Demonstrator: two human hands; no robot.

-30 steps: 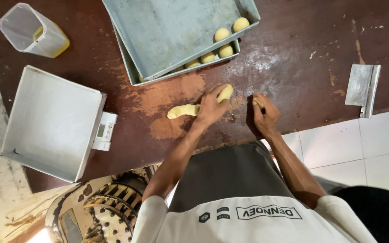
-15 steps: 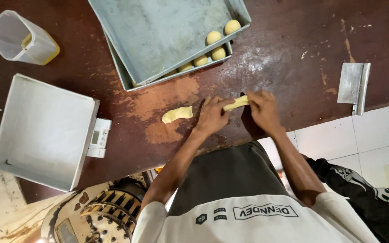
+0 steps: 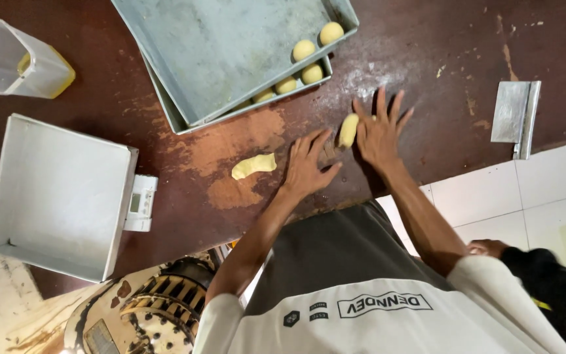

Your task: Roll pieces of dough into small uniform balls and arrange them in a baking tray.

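Just soft oblong dough roll (pale yellow)

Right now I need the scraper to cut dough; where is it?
In the head view, the metal bench scraper lies on the brown table at far right, beyond the hand rolling the dough piece.

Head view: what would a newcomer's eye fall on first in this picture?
Two bare hands, the left hand and the right hand, lie flat with spread fingers on the dark brown table, a small yellow dough roll between them. Above them, stacked grey trays hold round dough balls at one corner.
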